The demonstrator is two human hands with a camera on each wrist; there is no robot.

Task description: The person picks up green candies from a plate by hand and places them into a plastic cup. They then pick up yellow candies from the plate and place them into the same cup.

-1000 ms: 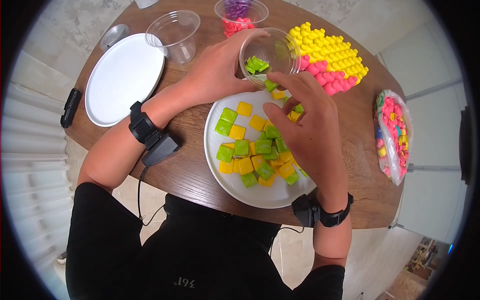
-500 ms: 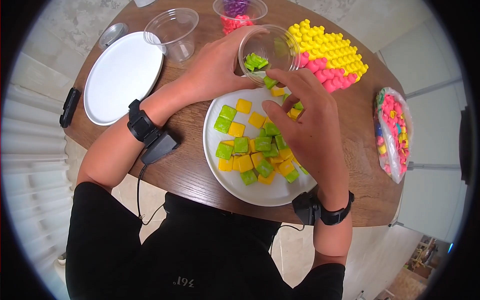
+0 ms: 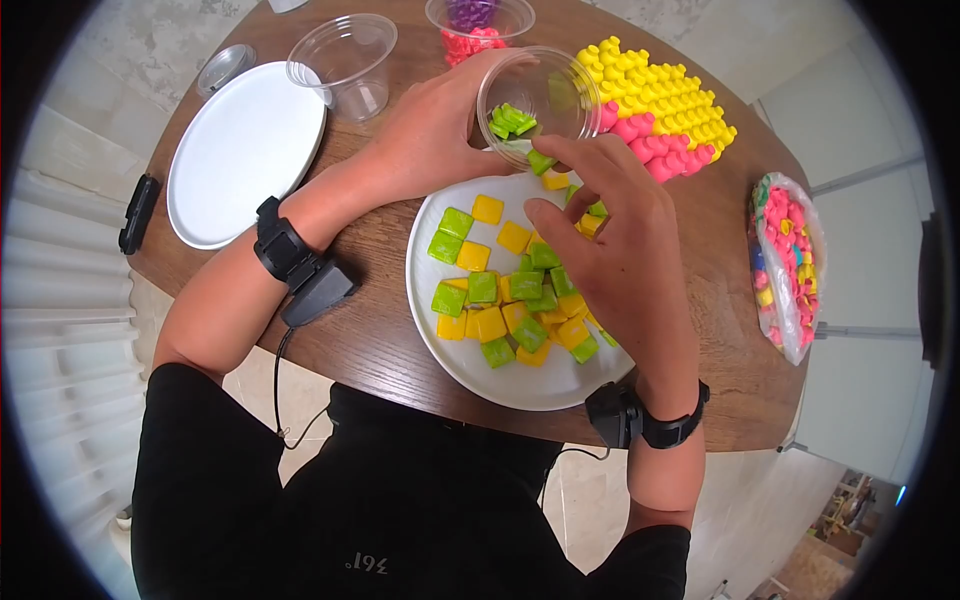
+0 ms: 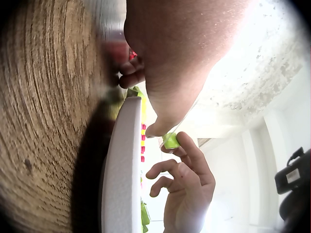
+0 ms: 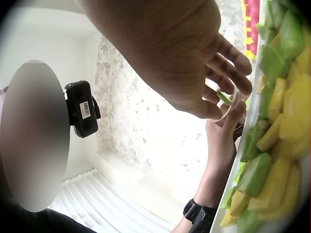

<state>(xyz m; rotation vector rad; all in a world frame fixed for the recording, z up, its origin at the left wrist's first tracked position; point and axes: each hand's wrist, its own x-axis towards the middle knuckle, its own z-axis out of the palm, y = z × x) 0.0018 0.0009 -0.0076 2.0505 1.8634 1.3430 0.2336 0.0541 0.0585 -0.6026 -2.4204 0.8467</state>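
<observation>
My left hand (image 3: 430,130) grips a clear plastic cup (image 3: 560,125) above the near plate, its mouth tilted toward me. Several green squares (image 3: 512,121) lie inside the cup. My right hand (image 3: 625,225) is at the rim, index fingertip touching one green square (image 3: 541,162). The right thumb stays apart from that square; in the left wrist view the green square (image 4: 171,141) shows against the index fingertip. Below the hands, a white plate (image 3: 440,360) bears many loose green and yellow squares, such as a yellow square (image 3: 473,256); the right hand covers some.
An empty white plate (image 3: 245,155) and another clear cup (image 3: 345,70) stand at the left. Behind are a cup of purple and red pieces (image 3: 470,45) and rows of yellow and pink bottle-shaped pieces (image 3: 655,100). A bag of coloured pieces (image 3: 787,265) lies at the right edge.
The hands, cup and green square keep almost the same pose. The whole head view has shifted up slightly.
</observation>
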